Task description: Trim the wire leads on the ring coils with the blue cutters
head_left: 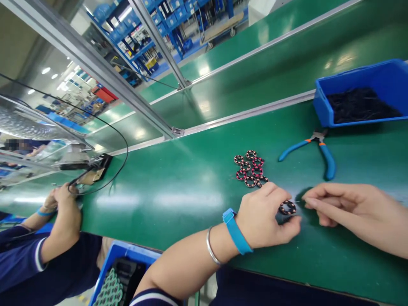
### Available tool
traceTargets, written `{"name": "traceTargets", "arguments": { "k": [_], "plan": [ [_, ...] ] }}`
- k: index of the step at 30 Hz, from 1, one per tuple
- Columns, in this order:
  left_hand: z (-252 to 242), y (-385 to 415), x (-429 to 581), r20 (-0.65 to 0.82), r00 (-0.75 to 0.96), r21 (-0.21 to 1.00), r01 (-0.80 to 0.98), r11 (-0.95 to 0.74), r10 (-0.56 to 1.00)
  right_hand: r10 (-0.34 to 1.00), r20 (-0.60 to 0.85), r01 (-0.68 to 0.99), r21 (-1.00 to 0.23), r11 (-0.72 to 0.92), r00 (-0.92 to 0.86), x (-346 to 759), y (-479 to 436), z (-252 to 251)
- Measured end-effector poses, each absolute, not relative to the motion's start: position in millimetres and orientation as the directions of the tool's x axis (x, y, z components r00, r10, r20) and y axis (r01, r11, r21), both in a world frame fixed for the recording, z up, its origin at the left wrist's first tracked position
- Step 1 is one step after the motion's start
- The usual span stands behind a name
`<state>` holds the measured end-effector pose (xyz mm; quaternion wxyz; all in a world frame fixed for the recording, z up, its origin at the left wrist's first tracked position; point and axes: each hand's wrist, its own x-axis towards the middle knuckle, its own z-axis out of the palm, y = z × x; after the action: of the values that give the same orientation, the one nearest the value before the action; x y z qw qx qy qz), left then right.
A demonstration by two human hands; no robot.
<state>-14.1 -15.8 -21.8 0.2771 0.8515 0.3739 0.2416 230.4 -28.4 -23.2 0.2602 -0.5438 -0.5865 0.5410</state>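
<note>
My left hand (267, 214) pinches a small black ring with copper-coloured windings (287, 207), which looks like a ring coil, between thumb and fingers. A fine pale wire (297, 201) shows at the ring's right side. It leads toward my right hand (342, 208), whose thumb and forefinger are pressed together at its end. Just beyond my left hand lies a cluster of several similar coils (245, 166), some copper-toned and some pinkish red. Blue-handled cutters (318, 136) rest with handles spread on the green bench (191, 212), above my right hand.
A blue bin (325, 114) of dark, thin pieces stands at the back right. Metal framing (172, 131) edges the bench. At left, a co-worker's hands (62, 195) are near a black cable (127, 153) and a device. A blue crate (110, 255) with green parts sits below the bench edge.
</note>
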Motion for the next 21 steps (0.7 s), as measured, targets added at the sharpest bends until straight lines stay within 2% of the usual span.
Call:
{"name": "traceTargets", "arguments": {
  "k": [21],
  "plan": [
    [-14.1, -15.9, -13.4, 0.120, 0.629, 0.651, 0.534, -0.539, 0.768, 0.916, -0.340, 0.382, -0.892, -0.242, -0.213, 219.7, -23.4, -15.3]
  ]
}}
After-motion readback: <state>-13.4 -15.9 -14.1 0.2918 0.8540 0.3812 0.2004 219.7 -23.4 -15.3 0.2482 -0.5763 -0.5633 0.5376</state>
